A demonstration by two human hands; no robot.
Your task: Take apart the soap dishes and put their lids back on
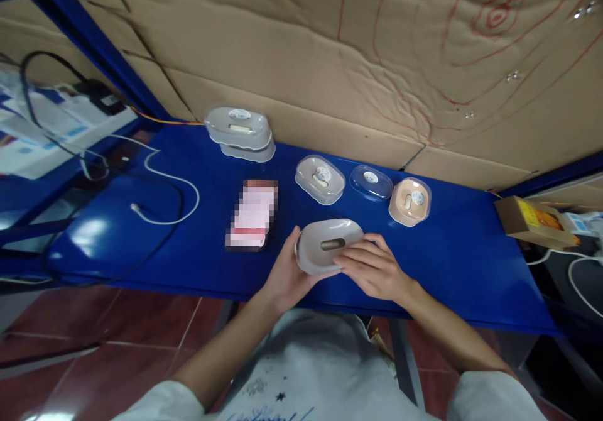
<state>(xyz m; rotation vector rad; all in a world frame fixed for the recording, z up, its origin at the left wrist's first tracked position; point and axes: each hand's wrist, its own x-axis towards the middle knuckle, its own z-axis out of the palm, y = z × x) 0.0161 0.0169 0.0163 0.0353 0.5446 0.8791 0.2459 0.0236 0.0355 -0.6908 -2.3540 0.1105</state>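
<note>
Over the front edge of the blue table [452, 270], both hands hold a grey oval soap dish with a slot in its bottom [311, 245]. My left hand [286, 278] wraps the dish's left side and underside, thumb at the rim. Fingers of my right hand [374, 269] lie together over the right front rim, tips reaching inside. Behind the dish sits a similar grey dish under a clear lid [320, 180]. A loose clear lid [371, 183] with a round sticker lies right of it, beside a peach dish with a clear lid [409, 202].
Two stacked lidded grey dishes [240, 133] stand at the back left. A phone with a blurred screen [253, 215] lies left of my hands. White [176, 222] and black cables cross the left side. An open cardboard box [532, 223] stands at the right edge, and a cardboard wall [282, 50] rises behind.
</note>
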